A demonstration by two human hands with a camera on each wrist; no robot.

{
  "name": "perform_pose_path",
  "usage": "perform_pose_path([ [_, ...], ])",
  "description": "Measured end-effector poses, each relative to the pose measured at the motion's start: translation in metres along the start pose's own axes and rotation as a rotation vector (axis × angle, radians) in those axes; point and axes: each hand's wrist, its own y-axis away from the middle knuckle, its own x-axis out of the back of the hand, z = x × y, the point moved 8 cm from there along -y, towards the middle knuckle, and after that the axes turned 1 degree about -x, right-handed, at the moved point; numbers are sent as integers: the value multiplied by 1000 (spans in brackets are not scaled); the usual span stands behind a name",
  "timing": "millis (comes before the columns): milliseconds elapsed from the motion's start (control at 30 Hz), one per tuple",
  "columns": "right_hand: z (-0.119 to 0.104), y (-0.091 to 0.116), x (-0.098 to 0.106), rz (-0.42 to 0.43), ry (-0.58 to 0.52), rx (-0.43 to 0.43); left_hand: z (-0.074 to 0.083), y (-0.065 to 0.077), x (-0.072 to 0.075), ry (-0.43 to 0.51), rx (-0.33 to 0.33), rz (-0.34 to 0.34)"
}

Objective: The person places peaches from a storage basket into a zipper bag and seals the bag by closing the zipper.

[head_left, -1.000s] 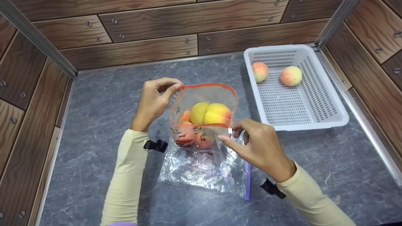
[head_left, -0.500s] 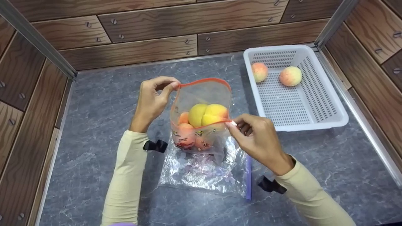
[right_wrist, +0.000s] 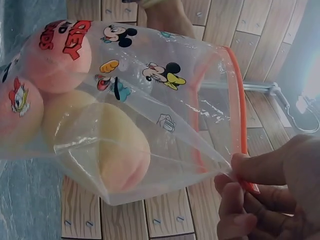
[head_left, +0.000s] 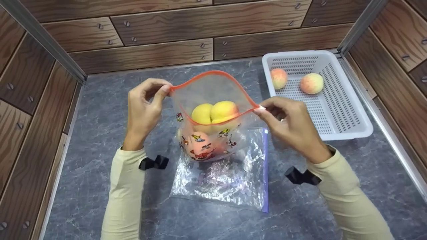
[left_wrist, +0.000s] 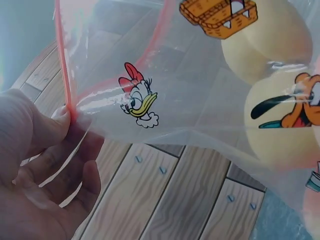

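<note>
Left hand (head_left: 143,110) and right hand (head_left: 293,123) pinching opposite ends of the peach bag (head_left: 213,131); it opens upward, mouth's long axis left-right, over flat purple-edged bag (head_left: 223,183), left of white basket (head_left: 348,91)

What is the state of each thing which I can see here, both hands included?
Orange-rimmed bag: mouth open, partly filled
Peaches in the bag: pressed together
Left hand: pinching one end of the bag's mouth
Right hand: pinching the other end
Purple-edged bag: lying flat; whether sealed, I cannot tell
White basket: upright, open-topped
Peaches in the basket: two, lying apart
</note>
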Motion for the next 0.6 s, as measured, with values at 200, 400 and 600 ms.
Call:
perform_pose_path([
  [200,15,-9,6,28,-4,28,-1,23,18,9,40,126],
  [400,32,-12,3,28,-10,20,-6,45,27,28,56,197],
  [600,42,-16,-3,20,-39,29,-15,64,35,32,87,237],
])
